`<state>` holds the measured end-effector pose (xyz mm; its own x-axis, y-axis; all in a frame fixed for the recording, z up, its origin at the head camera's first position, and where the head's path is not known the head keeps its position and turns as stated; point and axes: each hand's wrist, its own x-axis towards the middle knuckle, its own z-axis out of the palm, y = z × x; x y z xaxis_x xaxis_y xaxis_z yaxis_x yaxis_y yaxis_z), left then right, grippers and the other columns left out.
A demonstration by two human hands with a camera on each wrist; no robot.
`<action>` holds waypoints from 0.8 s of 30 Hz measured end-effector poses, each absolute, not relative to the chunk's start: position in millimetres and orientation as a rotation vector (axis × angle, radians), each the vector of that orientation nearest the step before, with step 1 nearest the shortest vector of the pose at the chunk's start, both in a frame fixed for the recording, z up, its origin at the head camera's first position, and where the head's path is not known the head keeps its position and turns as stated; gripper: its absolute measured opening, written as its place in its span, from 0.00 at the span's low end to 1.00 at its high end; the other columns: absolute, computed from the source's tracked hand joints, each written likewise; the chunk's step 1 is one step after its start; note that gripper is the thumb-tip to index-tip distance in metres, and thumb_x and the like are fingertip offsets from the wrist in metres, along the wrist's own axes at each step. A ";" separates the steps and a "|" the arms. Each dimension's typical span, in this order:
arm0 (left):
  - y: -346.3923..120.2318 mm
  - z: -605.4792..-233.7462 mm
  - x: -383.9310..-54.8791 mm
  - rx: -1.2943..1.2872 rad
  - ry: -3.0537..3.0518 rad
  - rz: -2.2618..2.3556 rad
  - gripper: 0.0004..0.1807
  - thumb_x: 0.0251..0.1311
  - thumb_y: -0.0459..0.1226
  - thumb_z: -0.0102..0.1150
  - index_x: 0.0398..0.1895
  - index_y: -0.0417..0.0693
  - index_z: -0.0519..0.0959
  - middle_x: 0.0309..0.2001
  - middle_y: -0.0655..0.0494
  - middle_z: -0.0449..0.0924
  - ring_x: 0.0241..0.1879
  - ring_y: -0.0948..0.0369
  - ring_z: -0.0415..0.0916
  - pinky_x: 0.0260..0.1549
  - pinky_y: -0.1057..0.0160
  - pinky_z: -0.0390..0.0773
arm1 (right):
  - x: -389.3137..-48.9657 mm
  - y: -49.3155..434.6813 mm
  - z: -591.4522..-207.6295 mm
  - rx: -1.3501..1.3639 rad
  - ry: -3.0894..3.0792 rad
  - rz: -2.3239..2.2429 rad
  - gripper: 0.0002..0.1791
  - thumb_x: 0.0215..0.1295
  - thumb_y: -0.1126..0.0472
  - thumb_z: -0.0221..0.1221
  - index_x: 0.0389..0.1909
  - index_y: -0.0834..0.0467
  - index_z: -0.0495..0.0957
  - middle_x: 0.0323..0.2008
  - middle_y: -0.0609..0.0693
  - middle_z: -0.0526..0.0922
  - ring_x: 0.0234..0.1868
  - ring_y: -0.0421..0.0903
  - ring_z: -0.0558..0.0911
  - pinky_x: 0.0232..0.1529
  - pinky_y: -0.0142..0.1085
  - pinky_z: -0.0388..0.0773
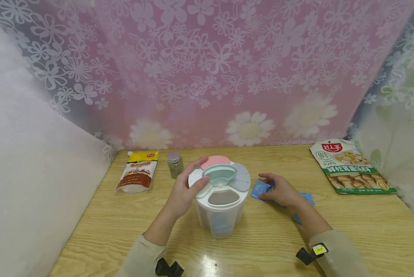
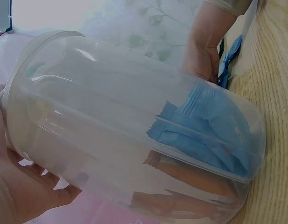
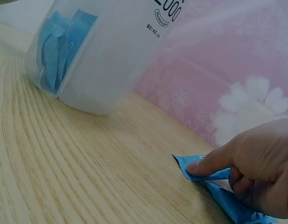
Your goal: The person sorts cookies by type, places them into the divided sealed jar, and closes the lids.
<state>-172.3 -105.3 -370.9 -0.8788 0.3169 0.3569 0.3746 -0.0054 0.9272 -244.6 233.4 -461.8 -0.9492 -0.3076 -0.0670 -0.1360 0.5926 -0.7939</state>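
A clear plastic container (image 1: 220, 213) with a divided lid stands on the table. The lid has pink, grey and white flaps; a mint-green flap (image 1: 220, 174) is raised behind an uncovered front opening (image 1: 224, 197). My left hand (image 1: 183, 192) grips the container at its lid, thumb on top. Blue packets (image 2: 200, 126) lie in one compartment, orange-brown packets (image 2: 195, 179) in another. To the right, my right hand (image 1: 281, 191) pinches a small blue packet (image 1: 260, 189) at the table. More blue packets (image 1: 307, 198) lie beneath and beside that hand, partly hidden by it.
A spouted pouch (image 1: 139, 171) lies at the back left, with a small lidded glass jar (image 1: 175, 165) beside it. At the far right lies a large green and white food bag (image 1: 353, 167). Patterned cloth (image 1: 213, 77) hangs behind the wooden table (image 1: 262, 246).
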 end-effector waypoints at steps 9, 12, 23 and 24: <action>-105.5 -371.7 -172.6 -0.765 -2.173 -2.057 0.30 0.69 0.41 0.55 0.73 0.47 0.65 0.70 0.42 0.65 0.57 0.55 0.73 0.51 0.67 0.79 | -244.5 231.7 -460.5 -0.307 2.646 -1.233 0.33 0.64 0.50 0.67 0.62 0.66 0.73 0.57 0.62 0.80 0.56 0.58 0.80 0.58 0.54 0.76; -105.1 -371.7 -173.0 -0.767 -2.173 -2.050 0.30 0.69 0.42 0.55 0.73 0.47 0.65 0.70 0.42 0.65 0.57 0.54 0.73 0.51 0.67 0.79 | -244.1 232.2 -456.3 -0.279 2.624 -1.256 0.31 0.64 0.47 0.66 0.60 0.66 0.76 0.50 0.58 0.83 0.42 0.50 0.82 0.44 0.44 0.81; -105.3 -371.2 -172.5 -0.771 -2.175 -2.060 0.30 0.69 0.41 0.55 0.73 0.47 0.65 0.70 0.41 0.66 0.57 0.59 0.74 0.51 0.67 0.79 | -235.2 236.4 -428.5 -0.310 2.514 -1.416 0.22 0.64 0.44 0.65 0.47 0.58 0.80 0.25 0.53 0.77 0.21 0.43 0.71 0.24 0.39 0.73; -105.3 -371.1 -172.5 -0.771 -2.175 -2.060 0.30 0.69 0.41 0.55 0.73 0.47 0.65 0.70 0.41 0.66 0.57 0.59 0.74 0.51 0.67 0.79 | -234.0 236.0 -425.6 -0.328 2.517 -1.417 0.22 0.65 0.44 0.65 0.47 0.58 0.80 0.26 0.55 0.78 0.22 0.46 0.72 0.25 0.39 0.73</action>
